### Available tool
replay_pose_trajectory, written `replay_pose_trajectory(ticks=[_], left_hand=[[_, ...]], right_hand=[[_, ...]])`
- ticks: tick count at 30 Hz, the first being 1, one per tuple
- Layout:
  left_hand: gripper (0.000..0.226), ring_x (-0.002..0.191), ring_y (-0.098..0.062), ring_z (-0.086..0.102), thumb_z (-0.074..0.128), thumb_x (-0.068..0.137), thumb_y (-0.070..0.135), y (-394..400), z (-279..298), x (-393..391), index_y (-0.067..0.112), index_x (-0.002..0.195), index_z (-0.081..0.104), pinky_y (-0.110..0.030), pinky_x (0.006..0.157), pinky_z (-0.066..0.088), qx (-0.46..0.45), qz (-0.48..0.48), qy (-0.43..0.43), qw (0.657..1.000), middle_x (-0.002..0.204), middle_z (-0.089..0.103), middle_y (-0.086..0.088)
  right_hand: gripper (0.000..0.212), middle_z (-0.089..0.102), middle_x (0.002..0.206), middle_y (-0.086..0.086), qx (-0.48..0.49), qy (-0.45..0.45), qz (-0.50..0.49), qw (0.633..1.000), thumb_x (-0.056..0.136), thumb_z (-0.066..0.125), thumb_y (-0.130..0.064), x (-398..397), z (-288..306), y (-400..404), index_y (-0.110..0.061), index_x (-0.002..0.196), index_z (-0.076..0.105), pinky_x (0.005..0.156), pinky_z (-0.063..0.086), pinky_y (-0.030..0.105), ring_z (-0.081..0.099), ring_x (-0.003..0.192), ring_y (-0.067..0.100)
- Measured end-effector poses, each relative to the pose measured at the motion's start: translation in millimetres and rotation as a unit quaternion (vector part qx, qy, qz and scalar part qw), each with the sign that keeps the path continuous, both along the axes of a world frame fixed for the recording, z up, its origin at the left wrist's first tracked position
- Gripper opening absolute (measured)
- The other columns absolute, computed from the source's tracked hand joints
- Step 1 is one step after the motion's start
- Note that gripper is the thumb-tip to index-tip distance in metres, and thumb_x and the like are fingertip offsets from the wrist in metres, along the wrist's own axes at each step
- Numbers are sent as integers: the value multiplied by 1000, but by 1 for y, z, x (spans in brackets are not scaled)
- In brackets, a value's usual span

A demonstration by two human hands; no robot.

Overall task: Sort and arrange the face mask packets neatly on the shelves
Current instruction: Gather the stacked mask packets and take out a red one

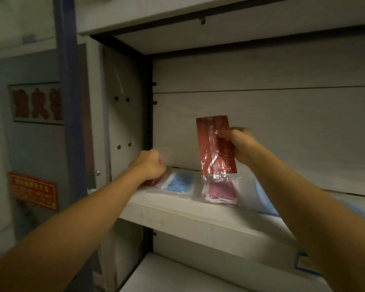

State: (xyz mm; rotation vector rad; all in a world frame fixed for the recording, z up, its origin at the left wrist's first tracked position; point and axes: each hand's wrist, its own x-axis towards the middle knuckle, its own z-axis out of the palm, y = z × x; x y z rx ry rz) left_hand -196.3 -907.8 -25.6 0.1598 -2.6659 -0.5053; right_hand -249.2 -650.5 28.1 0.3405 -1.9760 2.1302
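My right hand (pixel 239 144) grips a red face mask packet (pixel 214 144) and holds it upright above the white shelf (pixel 177 209). At the shelf's left end my left hand (pixel 151 164) is curled over another red packet (pixel 156 182), which it mostly hides. A blue packet (pixel 180 182) lies flat beside that one. Further right lies a pink packet (pixel 219 191), directly under the raised red one. More clear and blue packets (pixel 261 197) sit partly behind my right forearm.
The shelf bay has a white back panel (pixel 261 123) and a side wall (pixel 124 114) with peg holes on the left. A lower shelf (pixel 177 275) lies below. Red signs (pixel 33 190) hang on the grey wall at left.
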Motion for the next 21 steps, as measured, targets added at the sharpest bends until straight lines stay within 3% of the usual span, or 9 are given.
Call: replay_pose_trajectory(ticks=[6,10,13,15,18,21], left_hand=[[20,102,-24,64,63,91,27,-54,7,30,25,109,69,-37,90,55,-63,-5,14,998,113,67,0],[22,103,-23,63,58,93,30,-74,9,48,26,112,66,-40,86,56,-122,12,27,992,114,66,1],[27,102,-23,64,57,94,33,-83,10,58,24,118,65,-42,85,56,-152,19,30,988,115,66,-1],[31,105,-25,64,57,94,34,-88,11,62,23,122,64,-43,87,56,-160,20,35,986,118,66,-2],[36,112,-23,61,57,95,36,-96,12,66,24,130,60,-42,90,55,-160,19,38,986,124,64,1],[42,109,-19,60,57,96,35,-102,12,67,25,136,53,-40,88,54,-111,15,46,993,121,64,5]], right_hand=[[22,72,97,23,14,-41,58,997,86,71,4,-18,-10,-62,7,107,65,86,59,50,71,85,34],[32,70,102,23,37,-81,73,993,87,72,3,-22,-18,-109,8,116,59,80,59,48,70,87,34],[28,69,105,25,53,-111,74,990,88,72,3,-27,-28,-142,9,112,60,86,58,53,69,91,37],[16,69,109,26,60,-119,72,989,87,73,3,-29,-34,-161,5,98,61,90,56,57,69,94,38],[20,68,104,20,121,-110,45,986,85,76,-2,-29,-44,-183,0,94,58,88,57,48,66,92,33],[29,72,100,15,263,-71,13,962,79,81,-16,-33,-57,-194,-2,101,67,86,60,42,70,93,30]])
